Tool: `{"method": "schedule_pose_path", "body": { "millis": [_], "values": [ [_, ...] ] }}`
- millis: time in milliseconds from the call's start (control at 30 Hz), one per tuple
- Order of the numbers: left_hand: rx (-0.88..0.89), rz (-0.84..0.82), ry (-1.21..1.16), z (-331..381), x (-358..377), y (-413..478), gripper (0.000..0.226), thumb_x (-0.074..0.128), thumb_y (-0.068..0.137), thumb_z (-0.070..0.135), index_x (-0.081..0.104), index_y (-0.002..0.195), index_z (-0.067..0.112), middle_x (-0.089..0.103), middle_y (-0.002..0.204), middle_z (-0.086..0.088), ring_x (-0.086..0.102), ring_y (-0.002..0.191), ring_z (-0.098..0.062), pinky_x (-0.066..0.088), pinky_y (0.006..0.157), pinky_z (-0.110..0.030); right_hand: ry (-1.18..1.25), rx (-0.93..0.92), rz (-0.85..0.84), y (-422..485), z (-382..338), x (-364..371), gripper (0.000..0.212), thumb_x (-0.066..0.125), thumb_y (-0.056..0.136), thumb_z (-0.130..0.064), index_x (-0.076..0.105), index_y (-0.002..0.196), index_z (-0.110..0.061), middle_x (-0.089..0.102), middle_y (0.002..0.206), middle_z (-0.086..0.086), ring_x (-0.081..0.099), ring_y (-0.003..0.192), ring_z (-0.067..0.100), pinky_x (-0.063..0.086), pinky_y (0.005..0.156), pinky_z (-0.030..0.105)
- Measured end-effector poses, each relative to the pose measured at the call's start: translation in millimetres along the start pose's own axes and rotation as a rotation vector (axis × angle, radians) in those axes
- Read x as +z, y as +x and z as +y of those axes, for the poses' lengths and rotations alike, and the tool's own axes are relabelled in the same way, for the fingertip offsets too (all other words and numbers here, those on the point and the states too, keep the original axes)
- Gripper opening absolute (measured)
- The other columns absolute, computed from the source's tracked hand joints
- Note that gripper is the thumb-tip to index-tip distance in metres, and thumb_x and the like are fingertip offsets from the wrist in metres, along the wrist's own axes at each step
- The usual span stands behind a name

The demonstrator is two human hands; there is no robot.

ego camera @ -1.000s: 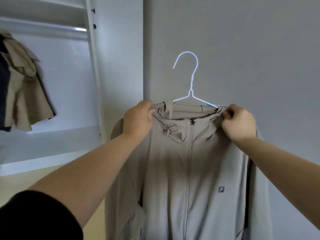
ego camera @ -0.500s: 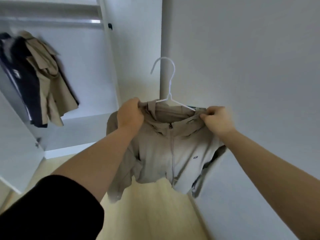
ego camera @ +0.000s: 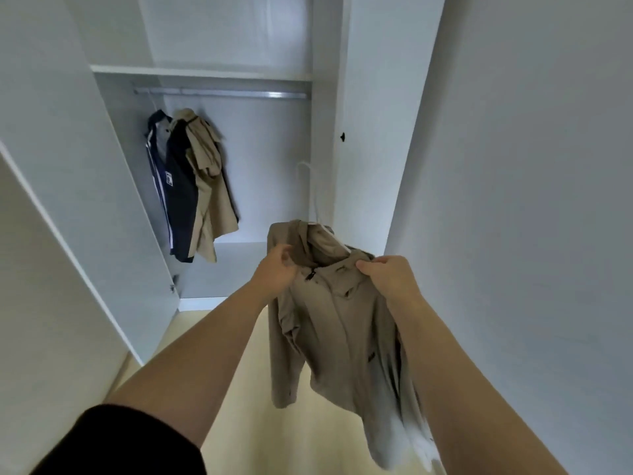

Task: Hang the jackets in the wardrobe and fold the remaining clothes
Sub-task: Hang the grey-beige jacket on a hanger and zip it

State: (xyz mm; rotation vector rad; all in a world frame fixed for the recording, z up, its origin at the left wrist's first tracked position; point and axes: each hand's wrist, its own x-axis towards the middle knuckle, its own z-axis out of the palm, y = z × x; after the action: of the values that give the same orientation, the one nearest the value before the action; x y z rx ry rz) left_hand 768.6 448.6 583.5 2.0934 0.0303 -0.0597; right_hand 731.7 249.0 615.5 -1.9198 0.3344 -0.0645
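You had swung the beige jacket (ego camera: 342, 323) away from the blank wall to face the open wardrobe (ego camera: 205, 72), so hanging it looked close. Your left hand (ego camera: 274, 274) and right hand (ego camera: 387, 279) each pinched a shoulder of it, near and right, on its white hanger (ego camera: 310, 186). Farther left inside, a navy jacket (ego camera: 178, 200) and a tan jacket (ego camera: 209, 186) hung from the rail (ego camera: 222, 94).

The near jacket (ego camera: 335, 330) was plain tan with a small dark zip tab (ego camera: 309, 275). Its hanger (ego camera: 315, 200) was white. In the white wardrobe (ego camera: 239, 46), a dark blue jacket (ego camera: 180, 207) had white stripes, beside a tan jacket (ego camera: 210, 193). The rail (ego camera: 222, 94) was silver, the floor (ego camera: 274, 423) pale yellow, the sleeve (ego camera: 120, 440) black.
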Motion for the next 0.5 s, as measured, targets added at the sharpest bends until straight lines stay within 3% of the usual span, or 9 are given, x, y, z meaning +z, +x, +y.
{"method": "schedule_pose_path", "body": {
  "millis": [67,133,200,333,433,500],
  "values": [
    [-0.079,-0.016,-0.125,-23,-29,10,0.033,0.053,0.094,0.014,0.054,0.127,0.012,0.058,0.123,-0.01,0.056,0.111,-0.025,0.047,0.087,-0.032,0.098,0.097,-0.028,6,-12,34,0.032,0.065,0.088,-0.018,0.064,0.107,0.007,0.065,0.111,0.019,0.06,0.097,0.029,0.047,0.088,0.032],
    [-0.123,-0.092,-0.19,-44,-60,18,0.024,0.052,0.095,0.011,0.061,0.117,0.009,0.065,0.109,-0.011,0.064,0.095,-0.022,0.051,0.072,-0.025,0.228,0.215,-0.105,10,-25,69,0.039,0.062,0.091,-0.015,0.055,0.123,0.007,0.058,0.125,0.02,0.055,0.114,0.033,0.042,0.102,0.039],
    [-0.122,-0.215,-0.139,-61,-93,28,0.02,0.05,0.095,0.008,0.064,0.108,0.011,0.069,0.1,-0.01,0.067,0.085,-0.018,0.054,0.071,-0.024,0.438,0.337,-0.209,16,-37,102,0.038,0.056,0.094,-0.007,0.051,0.129,0.006,0.056,0.129,0.019,0.053,0.117,0.035,0.043,0.099,0.043],
    [-0.123,-0.417,-0.012,-91,-166,59,0.018,0.052,0.095,0.018,0.068,0.099,0.013,0.073,0.095,-0.006,0.07,0.088,-0.018,0.055,0.085,-0.033,0.721,0.451,-0.388,30,-71,168,0.027,0.045,0.095,0.005,0.053,0.121,0.003,0.061,0.108,0.019,0.059,0.096,0.033,0.047,0.074,0.042],
    [-0.086,-0.579,0.058,-99,-198,76,0.028,0.054,0.095,0.034,0.07,0.098,0.011,0.073,0.093,-0.005,0.07,0.089,-0.018,0.056,0.086,-0.031,0.81,0.488,-0.446,43,-80,204,0.02,0.048,0.093,0.004,0.056,0.112,0.003,0.058,0.103,0.017,0.055,0.099,0.032,0.046,0.095,0.043],
    [-0.065,-0.645,0.069,-104,-219,92,0.034,0.056,0.092,0.043,0.071,0.094,0.012,0.073,0.091,-0.004,0.07,0.087,-0.015,0.056,0.08,-0.027,0.835,0.504,-0.456,58,-88,236,0.012,0.05,0.091,0.003,0.059,0.099,0.0,0.059,0.091,0.014,0.057,0.088,0.028,0.047,0.092,0.036]
  ]
}}
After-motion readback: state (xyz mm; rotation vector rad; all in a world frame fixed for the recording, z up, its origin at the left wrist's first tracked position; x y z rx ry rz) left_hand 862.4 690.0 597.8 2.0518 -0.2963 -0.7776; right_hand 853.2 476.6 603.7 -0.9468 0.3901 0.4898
